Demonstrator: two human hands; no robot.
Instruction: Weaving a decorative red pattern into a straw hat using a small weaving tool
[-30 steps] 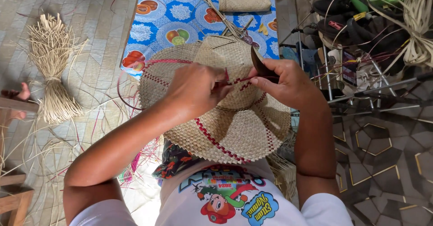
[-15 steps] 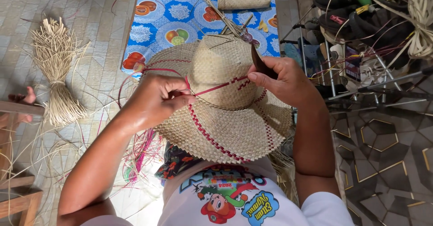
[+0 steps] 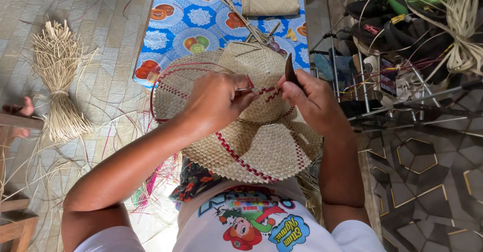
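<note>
Light, floppy woven hat [image 3: 241, 131] rests on lap, left hand [image 3: 214, 101] fingers pinched on a thin red strip [image 3: 245, 89] at the crown, right hand [image 3: 314, 98] clamped on dark tool [image 3: 290, 71]; best gripped at crown weave, brim bends easily.

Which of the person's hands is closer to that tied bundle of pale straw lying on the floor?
Left. The left hand pinches a red strip on the woven hat, on the side toward the straw bundle. The right hand holds a dark tool on the hat's far side.
</note>
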